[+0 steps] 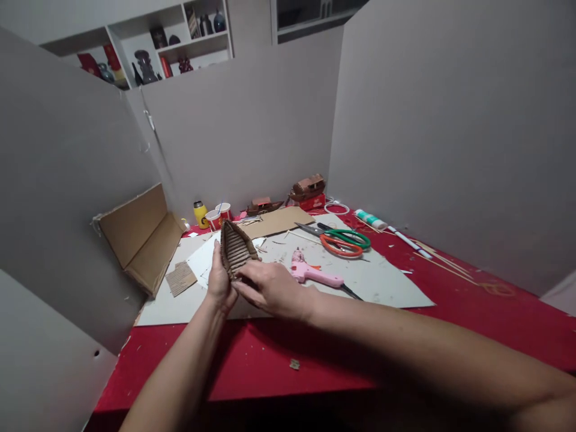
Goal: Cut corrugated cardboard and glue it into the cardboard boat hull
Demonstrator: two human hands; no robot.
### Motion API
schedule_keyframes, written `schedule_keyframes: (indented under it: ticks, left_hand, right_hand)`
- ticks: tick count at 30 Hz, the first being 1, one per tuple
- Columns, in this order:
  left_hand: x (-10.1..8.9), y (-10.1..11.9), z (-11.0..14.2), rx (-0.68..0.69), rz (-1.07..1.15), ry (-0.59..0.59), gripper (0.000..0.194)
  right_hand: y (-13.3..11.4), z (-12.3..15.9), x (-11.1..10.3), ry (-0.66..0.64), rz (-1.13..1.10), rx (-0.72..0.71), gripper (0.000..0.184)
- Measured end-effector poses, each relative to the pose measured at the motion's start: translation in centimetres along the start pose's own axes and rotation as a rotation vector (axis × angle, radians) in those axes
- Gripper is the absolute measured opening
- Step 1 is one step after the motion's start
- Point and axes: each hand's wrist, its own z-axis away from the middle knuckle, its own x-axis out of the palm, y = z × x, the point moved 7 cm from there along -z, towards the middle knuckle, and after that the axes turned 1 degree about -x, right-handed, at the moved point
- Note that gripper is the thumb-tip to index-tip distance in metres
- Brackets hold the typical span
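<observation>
A small brown boat hull of corrugated cardboard, its ribbed inside facing me, is held up over the front of the work sheet. My left hand is closed round its left side and lower end. At the near end of the hull, my right hand has its fingers pinched against the rim; whether a small piece is between them is hidden. Just right of that hand lies a pink hot glue gun. Behind it rest scissors with orange handles and scissors with green handles.
A pale sheet covers part of the red table. Finished model boats stand at the back, near paper cups and a yellow bottle. An opened cardboard box leans left; thin sticks lie right. Grey panels surround three sides.
</observation>
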Motion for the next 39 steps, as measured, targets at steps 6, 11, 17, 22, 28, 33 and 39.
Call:
schedule_keyframes:
  ticks: [6, 11, 17, 22, 28, 33, 39]
  left_hand:
    - [0.0, 0.7, 0.0, -0.079, 0.088, -0.022, 0.048]
    - [0.8, -1.2, 0.6, -0.161, 0.115, -0.022, 0.044]
    - [1.1, -2.3, 1.1, -0.174, 0.074, 0.036, 0.038]
    - [1.1, -2.4, 1.3, -0.176, 0.072, 0.031, 0.037]
    - [1.0, -2.9, 1.4, -0.186, 0.062, 0.028, 0.038]
    - [0.9, -3.5, 1.3, -0.201, 0.078, 0.010, 0.043]
    - [1.0, -3.6, 1.2, -0.226, 0.092, -0.015, 0.045]
  right_hand:
    - [3.1, 0.4, -4.7, 0.403, -0.257, 0.187, 0.017]
    - [5.5, 0.4, -2.9, 0.257, -0.381, 0.319, 0.023]
    - [6.1, 0.9, -1.8, 0.207, -0.417, 0.412, 0.019]
    - [6.1, 1.0, -1.5, 0.205, -0.471, 0.428, 0.018]
    - [6.6, 1.2, -0.6, 0.196, -0.591, 0.459, 0.015]
    - [7.2, 1.3, 0.2, 0.186, -0.671, 0.497, 0.011]
    - [7.6, 1.3, 0.3, 0.209, -0.689, 0.513, 0.015]
